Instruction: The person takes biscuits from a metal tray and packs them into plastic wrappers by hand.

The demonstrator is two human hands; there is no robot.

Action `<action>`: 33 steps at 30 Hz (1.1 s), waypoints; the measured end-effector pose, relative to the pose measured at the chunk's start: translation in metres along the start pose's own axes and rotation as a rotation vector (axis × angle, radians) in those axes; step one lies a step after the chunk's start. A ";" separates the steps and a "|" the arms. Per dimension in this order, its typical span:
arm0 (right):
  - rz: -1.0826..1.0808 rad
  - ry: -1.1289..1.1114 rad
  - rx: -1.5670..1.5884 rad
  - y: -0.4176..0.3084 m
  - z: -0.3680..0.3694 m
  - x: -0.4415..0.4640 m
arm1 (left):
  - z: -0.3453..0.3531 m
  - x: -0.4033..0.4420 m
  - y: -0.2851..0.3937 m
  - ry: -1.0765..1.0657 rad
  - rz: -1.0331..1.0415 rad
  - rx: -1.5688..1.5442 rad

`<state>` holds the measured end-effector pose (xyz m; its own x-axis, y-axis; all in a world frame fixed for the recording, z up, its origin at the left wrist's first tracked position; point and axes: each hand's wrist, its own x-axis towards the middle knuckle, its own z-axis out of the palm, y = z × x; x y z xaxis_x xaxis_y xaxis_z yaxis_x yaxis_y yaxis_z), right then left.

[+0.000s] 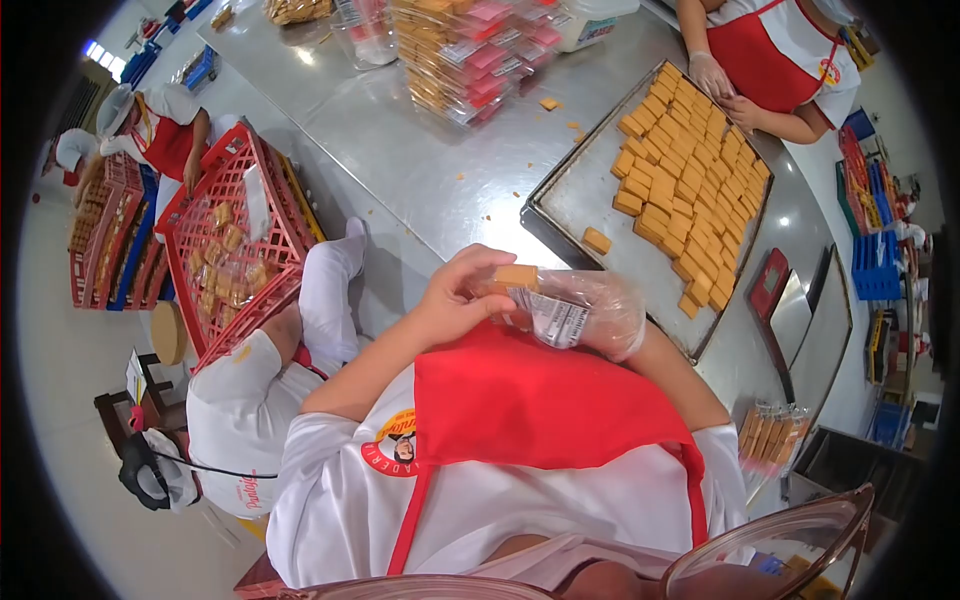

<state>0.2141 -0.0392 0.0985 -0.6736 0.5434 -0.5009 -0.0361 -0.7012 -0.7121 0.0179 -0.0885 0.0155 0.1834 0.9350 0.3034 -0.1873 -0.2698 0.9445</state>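
Note:
Just above my red apron, both my hands are at a clear plastic bag with a printed label. My bare left hand is closed around its left end, thumb below and fingers above. A golden-brown rectangular biscuit shows at that end, beside my left fingers. My right hand wears a clear plastic glove and is closed at the bag's right side; its fingertips are partly hidden by the plastic and label. Ahead to the right, a metal tray bears many similar biscuits, with one loose biscuit nearest my hands.
Packed bags are piled on the steel table, with crumbs nearby. A co-worker's gloved hand is at the tray's far edge. A red crate with packets and another person are at left. A red-handled scraper-like tool lies right.

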 end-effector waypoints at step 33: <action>-0.602 -0.092 -0.867 0.018 -0.012 0.010 | 0.014 -0.015 -0.011 0.219 0.113 -0.334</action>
<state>0.2153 -0.0408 0.0748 -0.7743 0.6295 0.0649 0.1320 0.2609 -0.9563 0.0305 -0.1032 0.0024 -0.0587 0.9403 0.3352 -0.5040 -0.3178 0.8031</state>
